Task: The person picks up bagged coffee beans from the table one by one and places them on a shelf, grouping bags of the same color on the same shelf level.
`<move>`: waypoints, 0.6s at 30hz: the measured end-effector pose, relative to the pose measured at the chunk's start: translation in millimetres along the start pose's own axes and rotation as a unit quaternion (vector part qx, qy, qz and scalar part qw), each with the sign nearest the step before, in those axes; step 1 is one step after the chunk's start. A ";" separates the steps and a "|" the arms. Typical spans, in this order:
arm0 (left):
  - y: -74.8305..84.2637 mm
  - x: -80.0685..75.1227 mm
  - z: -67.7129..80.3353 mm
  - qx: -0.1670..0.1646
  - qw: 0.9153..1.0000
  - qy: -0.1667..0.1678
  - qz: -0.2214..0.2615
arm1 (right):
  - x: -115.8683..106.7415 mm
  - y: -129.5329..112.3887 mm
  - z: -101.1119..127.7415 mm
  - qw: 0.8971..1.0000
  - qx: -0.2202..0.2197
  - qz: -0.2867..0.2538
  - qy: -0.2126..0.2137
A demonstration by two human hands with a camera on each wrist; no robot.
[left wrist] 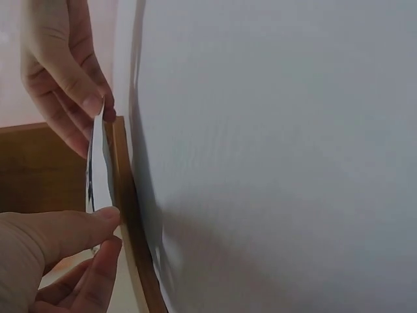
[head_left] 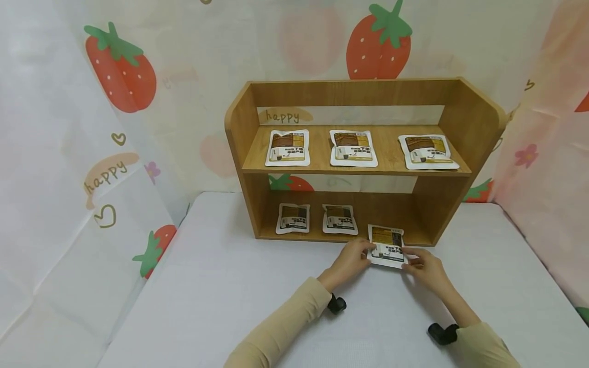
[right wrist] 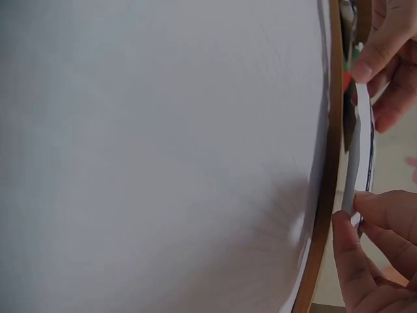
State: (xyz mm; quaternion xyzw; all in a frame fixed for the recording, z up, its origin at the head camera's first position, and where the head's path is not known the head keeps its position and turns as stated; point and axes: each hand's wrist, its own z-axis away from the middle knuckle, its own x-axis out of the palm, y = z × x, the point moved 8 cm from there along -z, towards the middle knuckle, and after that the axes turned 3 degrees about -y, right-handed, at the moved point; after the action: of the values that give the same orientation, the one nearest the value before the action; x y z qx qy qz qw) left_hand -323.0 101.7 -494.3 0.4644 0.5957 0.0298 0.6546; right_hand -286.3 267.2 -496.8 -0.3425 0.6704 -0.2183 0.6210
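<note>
A flat white food pouch (head_left: 386,250) with a brown and yellow picture and dark print is held at the front of the lower shelf, on its right side. My left hand (head_left: 350,261) pinches its left edge between thumb and fingers. On the opposite edge, my right hand (head_left: 429,271) has the same sort of pinch. Both wrist views show the pouch (left wrist: 100,169) nearly edge-on, stretched between the two hands. Its far end overlaps the lower shelf board in the head view; whether it touches the board I cannot tell.
A two-tier wooden shelf (head_left: 356,172) stands at the back of the white-covered table (head_left: 202,286). Three similar pouches lie on its upper board, one of them a pouch (head_left: 287,148) at the left. Two more, including a pouch (head_left: 293,219), lie on the lower board.
</note>
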 end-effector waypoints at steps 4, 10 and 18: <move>2.0 -1.1 -7.4 0.002 1.000 -0.001 -0.010 | -5.9 -1.0 -5.7 1.000 -0.008 -0.006 0.008; 0.5 0.5 -19.0 -0.009 1.000 -0.006 -0.023 | -11.6 1.2 -16.1 1.000 -0.018 0.001 0.021; -0.2 0.3 -34.3 -0.011 0.999 0.002 -0.043 | -18.8 -2.9 -31.5 0.998 -0.032 0.017 0.049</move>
State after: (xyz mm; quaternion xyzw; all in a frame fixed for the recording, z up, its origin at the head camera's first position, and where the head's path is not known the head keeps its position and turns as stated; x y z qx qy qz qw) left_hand -350.7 121.4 -489.8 0.4312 0.6164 0.0092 0.6588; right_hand -316.8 274.8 -477.7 -0.3392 0.7123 -0.2026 0.5801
